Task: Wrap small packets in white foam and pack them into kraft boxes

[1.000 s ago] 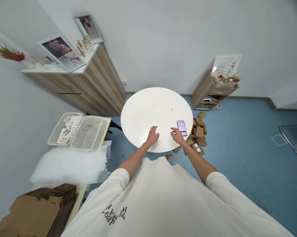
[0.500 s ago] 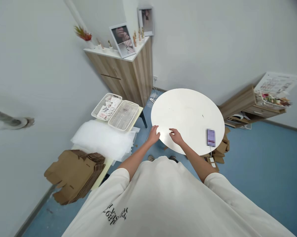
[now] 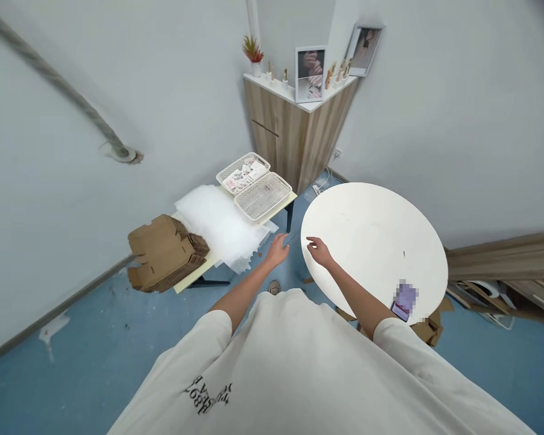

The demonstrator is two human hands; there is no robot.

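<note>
My left hand point(image 3: 278, 249) hangs over the gap between a round white table point(image 3: 380, 229) and a yellowish side table point(image 3: 194, 277), fingers loosely curled and holding nothing. My right hand point(image 3: 318, 251) hovers over the round table's left edge, fingers spread and empty. A phone point(image 3: 404, 300) lies on the round table's near right edge, away from both hands. The nearest things to my left hand are white foam sheets point(image 3: 221, 223) on the side table.
The side table also carries a stack of flat cardboard boxes point(image 3: 163, 252) and two white baskets point(image 3: 253, 184). A wooden corner cabinet point(image 3: 294, 130) with pictures stands behind. Small cardboard boxes point(image 3: 428, 329) lie on the blue floor under the round table.
The view has swung left: the round table and phone slid to the right, the side table came to the centre. My right hand left the phone; both hands moved off towards the table's left edge.
</note>
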